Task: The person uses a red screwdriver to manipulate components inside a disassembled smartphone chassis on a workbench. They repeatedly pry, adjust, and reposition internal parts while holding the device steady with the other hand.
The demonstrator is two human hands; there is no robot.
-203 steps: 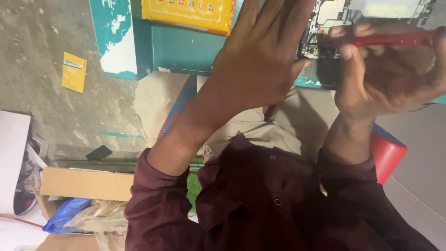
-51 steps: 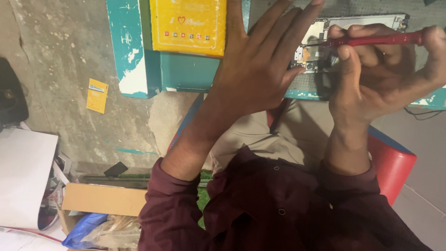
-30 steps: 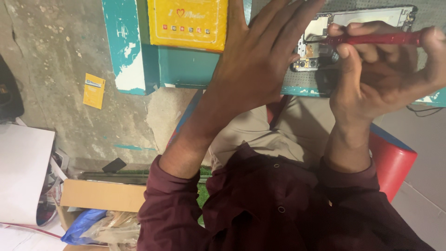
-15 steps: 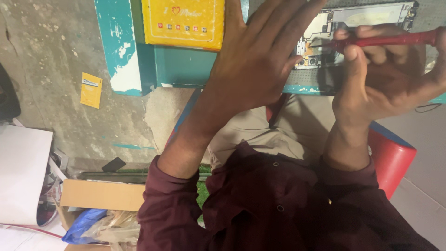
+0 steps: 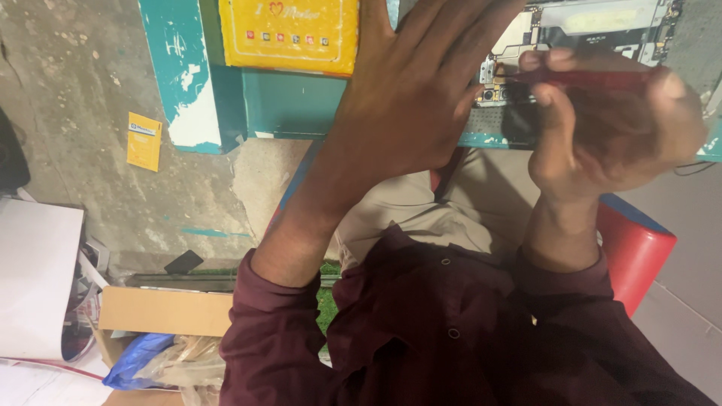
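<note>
Nearest the camera, the person's maroon shirt [image 5: 451, 338] is filling the lower frame, with a red stool [image 5: 635, 240] showing at about four o'clock. Further up, the right hand [image 5: 609, 128] is clenching around a red screwdriver [image 5: 594, 77], thumb and fingers wrapped tight. The tool's long axis is running roughly level, from three o'clock toward nine o'clock, with its tip end pointing toward nine o'clock at the opened phone [image 5: 579, 37]. The left hand [image 5: 414, 98] is lying flat and spread, fingers reaching toward one o'clock and resting against the phone's left edge, gripping nothing. The phone is sitting at one o'clock on the teal table [image 5: 301, 101], circuitry exposed. Beyond, at eleven o'clock, a yellow packet [image 5: 289, 34] is lying flat.
</note>
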